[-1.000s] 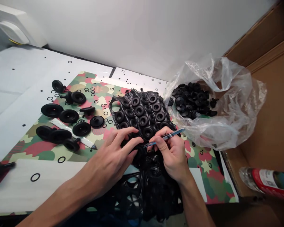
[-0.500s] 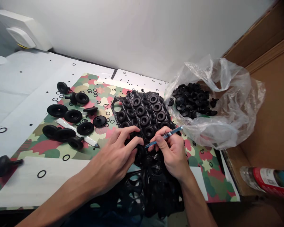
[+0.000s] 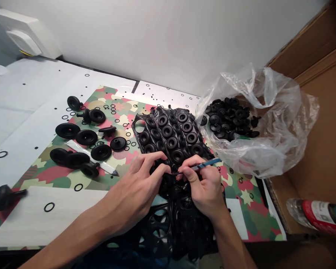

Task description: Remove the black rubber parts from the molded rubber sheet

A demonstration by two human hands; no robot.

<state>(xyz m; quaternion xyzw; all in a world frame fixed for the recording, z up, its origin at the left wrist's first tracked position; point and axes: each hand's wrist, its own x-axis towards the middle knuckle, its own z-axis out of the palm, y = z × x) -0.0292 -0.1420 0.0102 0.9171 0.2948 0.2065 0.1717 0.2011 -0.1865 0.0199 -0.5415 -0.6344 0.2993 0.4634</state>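
Observation:
A black rubber sheet (image 3: 172, 131), moulded with rows of ring-shaped parts, lies in front of me and hangs down past the table's near edge. My left hand (image 3: 138, 183) is closed on the sheet's middle, thumb and forefinger pinching the rubber. In my right hand (image 3: 205, 183) is a pair of slim blue tweezers (image 3: 207, 163), held like a pen. Their tip points left into the rubber beside my left fingertips. What exactly the tip touches is hidden among the black folds.
Loose black rubber discs with stems (image 3: 86, 137) lie to the left around a white pen-like stick (image 3: 93, 160). A clear plastic bag (image 3: 271, 153) at right holds many more. Small black rings (image 3: 78, 187) are scattered about. A cardboard box (image 3: 322, 93) and bottle (image 3: 319, 215) stand at far right.
The tweezers have tilted flatter and their rear end has moved slightly right and down. My left hand stays pinched on the rubber sheet, barely moved. The camera view has shifted a little.

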